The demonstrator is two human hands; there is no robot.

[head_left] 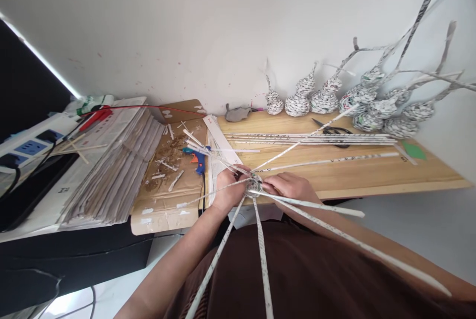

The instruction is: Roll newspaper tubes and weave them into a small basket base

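A small round weave of rolled newspaper strips [254,188] sits between my hands at the front edge of the wooden board. Long paper strips [262,249] fan out from it toward my body, to the right and up over the board. My left hand [229,189] is closed around the left side of the weave, its fingertips partly hidden. My right hand [290,186] pinches at the right side, thumb and forefinger on the weave's edge. Several loose strip ends [197,145] stick out beyond my left hand.
Finished woven paper gourds [297,105] line the wall at the back right. Black scissors [334,133] and a row of paper tubes [275,139] lie on the board [357,175]. A blue glue gun [200,161] rests on stained cardboard [148,200]. Stacked newspapers [111,175] and a power strip [33,148] are left.
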